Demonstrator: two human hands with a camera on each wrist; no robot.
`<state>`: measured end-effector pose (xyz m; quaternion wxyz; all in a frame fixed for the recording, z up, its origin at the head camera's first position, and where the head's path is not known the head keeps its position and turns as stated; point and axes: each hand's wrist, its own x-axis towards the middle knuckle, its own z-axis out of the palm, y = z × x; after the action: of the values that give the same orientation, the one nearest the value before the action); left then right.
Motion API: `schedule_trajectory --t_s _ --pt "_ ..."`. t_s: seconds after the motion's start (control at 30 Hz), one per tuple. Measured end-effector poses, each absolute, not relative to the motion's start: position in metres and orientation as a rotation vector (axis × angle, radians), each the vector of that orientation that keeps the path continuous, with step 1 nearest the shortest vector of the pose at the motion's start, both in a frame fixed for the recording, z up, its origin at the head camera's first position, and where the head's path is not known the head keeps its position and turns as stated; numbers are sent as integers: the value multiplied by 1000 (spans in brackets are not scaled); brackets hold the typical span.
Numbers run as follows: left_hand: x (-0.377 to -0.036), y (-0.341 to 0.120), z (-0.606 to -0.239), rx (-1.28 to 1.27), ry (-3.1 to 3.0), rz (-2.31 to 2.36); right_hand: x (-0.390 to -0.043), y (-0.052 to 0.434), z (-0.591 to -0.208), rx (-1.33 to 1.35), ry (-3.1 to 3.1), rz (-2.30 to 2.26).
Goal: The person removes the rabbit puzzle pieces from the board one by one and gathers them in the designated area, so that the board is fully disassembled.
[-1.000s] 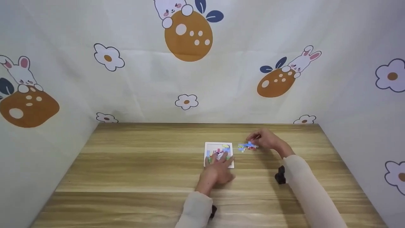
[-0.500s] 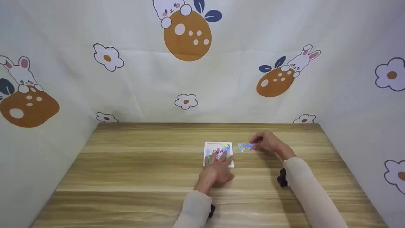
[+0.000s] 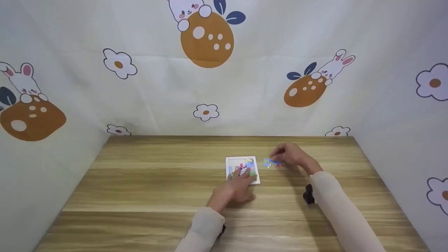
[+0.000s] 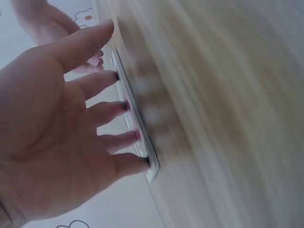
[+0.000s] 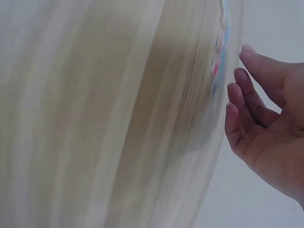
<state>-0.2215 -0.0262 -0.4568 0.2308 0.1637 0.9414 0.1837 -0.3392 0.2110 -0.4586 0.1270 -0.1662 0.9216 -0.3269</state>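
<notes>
A small jigsaw puzzle in a white frame (image 3: 258, 175) lies on the table, with a cartoon animal picture partly hidden by fingers. My left hand (image 3: 236, 189) rests on its near part with fingers spread; in the left wrist view the fingertips (image 4: 133, 136) touch the puzzle. Just right of the frame lie several loose puzzle pieces (image 3: 268, 162), mostly blue. Over them hovers my right hand (image 3: 294, 155), thumb and fingers loosely bent. Nothing shows between those fingers (image 5: 244, 80) in the right wrist view, where the pieces (image 5: 219, 59) appear edge-on beyond the fingertips.
The wood-grain table (image 3: 140, 182) extends on all sides of the puzzle. A pale curtain (image 3: 157, 87) printed with rabbits, oranges and flowers stands behind the table and along both sides. A black device (image 3: 308, 194) is worn at the right wrist.
My right hand shifts right, then back left over the loose pieces; a blue piece that was tilted up lies lower now. My left wrist swings left, and the framed puzzle turns slightly.
</notes>
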Motion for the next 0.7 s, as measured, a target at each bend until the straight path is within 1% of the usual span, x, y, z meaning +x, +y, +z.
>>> schedule_trajectory --t_s 0.17,0.3,0.53,0.7 --pt "-224 -36 -459 565 2602 486 -337 192 -457 -569 2648 -998" --pt "-226 -40 -462 603 2605 468 -338 179 -458 -646 2652 -1029" --pt "-225 -42 -466 618 2616 399 -337 158 -466 -805 2603 -1071" --pt "-223 -42 -464 612 2611 372 -336 147 -468 -876 2623 -974"
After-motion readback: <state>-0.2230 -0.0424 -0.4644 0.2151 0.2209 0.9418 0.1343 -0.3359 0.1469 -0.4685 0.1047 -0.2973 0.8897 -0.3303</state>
